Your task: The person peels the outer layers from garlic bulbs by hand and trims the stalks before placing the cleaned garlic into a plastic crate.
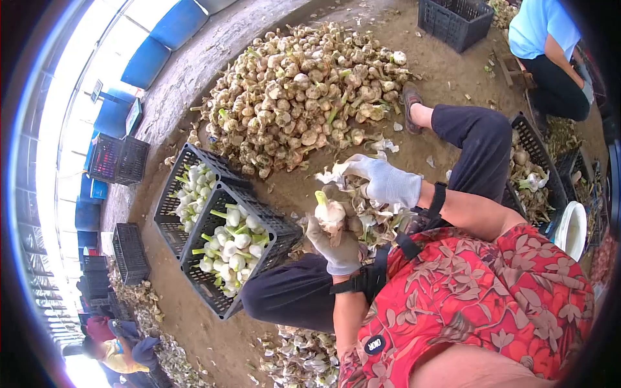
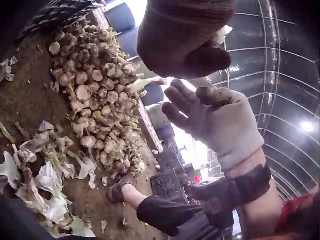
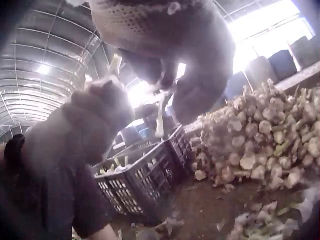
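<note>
In the head view the gloved left hand point(image 1: 336, 249) grips a garlic bulb point(image 1: 331, 213) with a short green stem, fingers curled round its base. Just above it, the gloved right hand point(image 1: 388, 181) has its fingers bent, with pale peel point(image 1: 333, 174) at the fingertips. The right wrist view has the right hand point(image 3: 175, 55) pinching a thin pale strip point(image 3: 160, 120), beside the left hand point(image 3: 82, 122) and the stem point(image 3: 115, 65) that sticks up from its grip. In the left wrist view the left hand point(image 2: 185, 40) hides most of the bulb, near the right hand point(image 2: 220, 120).
A heap of untrimmed garlic point(image 1: 297, 97) lies ahead. Two black crates point(image 1: 223, 310) hold white bulbs at the left; another crate point(image 1: 550, 174) stands at the right. Loose peel point(image 1: 304, 355) litters the ground. Another person point(image 1: 550, 52) sits at the upper right, more people at the lower left.
</note>
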The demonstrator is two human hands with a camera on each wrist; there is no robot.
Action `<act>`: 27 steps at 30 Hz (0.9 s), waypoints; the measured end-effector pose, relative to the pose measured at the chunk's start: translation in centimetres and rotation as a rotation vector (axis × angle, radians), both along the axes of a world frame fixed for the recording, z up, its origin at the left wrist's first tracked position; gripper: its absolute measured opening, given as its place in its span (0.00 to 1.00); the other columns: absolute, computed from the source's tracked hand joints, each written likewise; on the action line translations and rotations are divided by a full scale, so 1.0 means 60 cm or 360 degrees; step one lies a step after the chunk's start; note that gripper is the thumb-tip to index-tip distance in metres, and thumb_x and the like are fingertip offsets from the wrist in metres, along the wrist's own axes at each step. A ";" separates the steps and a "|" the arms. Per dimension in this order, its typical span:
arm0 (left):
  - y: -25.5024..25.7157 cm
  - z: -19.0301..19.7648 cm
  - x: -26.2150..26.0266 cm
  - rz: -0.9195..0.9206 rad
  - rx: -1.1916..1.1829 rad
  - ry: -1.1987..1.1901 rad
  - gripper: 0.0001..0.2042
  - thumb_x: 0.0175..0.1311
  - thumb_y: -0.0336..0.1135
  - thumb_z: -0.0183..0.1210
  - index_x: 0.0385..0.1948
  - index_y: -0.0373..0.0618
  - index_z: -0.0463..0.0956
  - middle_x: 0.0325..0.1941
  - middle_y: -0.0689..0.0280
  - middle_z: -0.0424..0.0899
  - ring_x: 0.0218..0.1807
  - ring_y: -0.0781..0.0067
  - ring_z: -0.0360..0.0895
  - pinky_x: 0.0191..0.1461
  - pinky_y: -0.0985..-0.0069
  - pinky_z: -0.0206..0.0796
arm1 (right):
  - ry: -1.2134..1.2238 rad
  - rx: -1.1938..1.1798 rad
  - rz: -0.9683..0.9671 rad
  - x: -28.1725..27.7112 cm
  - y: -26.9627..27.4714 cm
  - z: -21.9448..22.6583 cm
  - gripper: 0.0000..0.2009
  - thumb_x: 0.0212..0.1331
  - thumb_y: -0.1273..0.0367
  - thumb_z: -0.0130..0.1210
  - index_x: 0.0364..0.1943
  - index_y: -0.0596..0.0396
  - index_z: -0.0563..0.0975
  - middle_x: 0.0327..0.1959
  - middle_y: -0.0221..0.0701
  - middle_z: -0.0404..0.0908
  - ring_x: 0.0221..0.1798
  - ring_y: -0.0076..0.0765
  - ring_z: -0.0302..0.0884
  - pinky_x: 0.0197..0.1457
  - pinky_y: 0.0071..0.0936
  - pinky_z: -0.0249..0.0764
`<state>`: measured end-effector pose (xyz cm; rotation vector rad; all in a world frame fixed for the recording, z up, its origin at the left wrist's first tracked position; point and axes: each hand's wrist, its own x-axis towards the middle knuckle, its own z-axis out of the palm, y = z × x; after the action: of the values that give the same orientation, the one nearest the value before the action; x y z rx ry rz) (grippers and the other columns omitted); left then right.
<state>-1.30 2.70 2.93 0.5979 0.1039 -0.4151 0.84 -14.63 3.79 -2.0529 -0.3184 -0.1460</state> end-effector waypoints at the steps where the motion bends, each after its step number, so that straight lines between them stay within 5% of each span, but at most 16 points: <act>1: 0.001 -0.009 0.000 0.0022 0.0018 0.0036 0.26 0.68 0.58 0.39 0.42 0.43 0.74 0.26 0.63 0.79 0.16 0.71 0.68 0.18 0.76 0.58 | -0.0043 0.0013 0.0027 -0.003 -0.001 0.009 0.16 0.52 0.70 0.58 0.48 0.52 0.78 0.46 0.40 0.77 0.49 0.51 0.76 0.52 0.37 0.72; 2: 0.003 -0.026 0.001 0.0042 0.0033 0.0072 0.27 0.66 0.59 0.40 0.44 0.43 0.74 0.26 0.64 0.78 0.17 0.71 0.69 0.18 0.77 0.58 | -0.0042 0.0085 0.0093 -0.004 0.004 0.011 0.19 0.51 0.64 0.63 0.49 0.52 0.78 0.45 0.40 0.78 0.48 0.50 0.77 0.51 0.36 0.72; 5: -0.001 -0.027 -0.001 0.0025 0.0138 0.0098 0.27 0.65 0.61 0.41 0.44 0.44 0.74 0.25 0.65 0.78 0.18 0.70 0.70 0.18 0.77 0.59 | 0.0223 -0.0046 0.0126 -0.016 0.021 0.058 0.23 0.51 0.64 0.65 0.53 0.54 0.76 0.46 0.38 0.77 0.49 0.43 0.77 0.52 0.34 0.72; 9: 0.013 -0.034 0.004 -0.0201 0.0092 -0.0054 0.26 0.66 0.60 0.41 0.43 0.46 0.74 0.27 0.65 0.79 0.21 0.69 0.74 0.22 0.77 0.66 | 0.0350 0.0321 0.0143 -0.008 0.035 0.032 0.17 0.48 0.65 0.67 0.42 0.58 0.81 0.36 0.35 0.79 0.41 0.37 0.78 0.45 0.29 0.73; 10: 0.019 -0.033 -0.001 -0.0197 -0.0197 0.0370 0.25 0.66 0.58 0.42 0.45 0.45 0.74 0.30 0.64 0.81 0.24 0.69 0.77 0.26 0.77 0.70 | 0.0378 0.0452 0.0173 -0.007 0.037 0.029 0.13 0.48 0.68 0.66 0.37 0.61 0.82 0.32 0.32 0.79 0.39 0.32 0.77 0.43 0.27 0.72; 14: 0.008 -0.021 -0.012 -0.0233 -0.0294 0.0256 0.24 0.66 0.55 0.43 0.47 0.44 0.73 0.36 0.61 0.82 0.30 0.67 0.79 0.33 0.73 0.74 | 0.0613 0.0706 0.0417 0.006 0.021 0.015 0.10 0.48 0.71 0.66 0.34 0.62 0.82 0.32 0.28 0.80 0.38 0.24 0.75 0.42 0.25 0.71; 17: 0.016 -0.042 -0.001 -0.0581 -0.0537 0.0066 0.25 0.66 0.57 0.42 0.48 0.44 0.73 0.37 0.61 0.81 0.32 0.66 0.79 0.34 0.72 0.73 | 0.0824 0.0902 0.0525 0.015 0.009 0.000 0.10 0.51 0.72 0.66 0.36 0.62 0.82 0.33 0.27 0.80 0.38 0.23 0.75 0.43 0.24 0.70; 22: -0.005 -0.039 -0.006 -0.0049 -0.0283 0.0278 0.29 0.64 0.62 0.41 0.46 0.44 0.74 0.33 0.62 0.81 0.23 0.69 0.74 0.23 0.74 0.68 | 0.1017 0.1359 0.0517 0.007 -0.007 0.008 0.14 0.54 0.69 0.62 0.45 0.60 0.82 0.38 0.32 0.84 0.39 0.24 0.79 0.47 0.23 0.74; 25: -0.014 -0.035 -0.006 -0.0012 -0.0197 0.0257 0.28 0.66 0.62 0.40 0.45 0.44 0.74 0.33 0.64 0.81 0.28 0.71 0.75 0.30 0.74 0.70 | 0.0375 0.0574 0.0183 -0.011 0.004 0.023 0.16 0.52 0.68 0.63 0.44 0.60 0.81 0.40 0.35 0.83 0.41 0.31 0.80 0.49 0.26 0.74; 27: -0.024 -0.028 -0.008 -0.0062 -0.0101 0.0174 0.27 0.68 0.60 0.39 0.44 0.43 0.74 0.35 0.65 0.80 0.35 0.71 0.77 0.38 0.73 0.73 | 0.0306 0.0189 -0.0094 -0.033 0.017 0.038 0.14 0.51 0.68 0.61 0.42 0.57 0.82 0.39 0.38 0.81 0.44 0.40 0.80 0.49 0.31 0.74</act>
<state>-1.77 1.25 1.24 0.5152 0.1830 -0.4872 -1.15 -13.59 6.08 -1.9417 -0.1271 -0.0027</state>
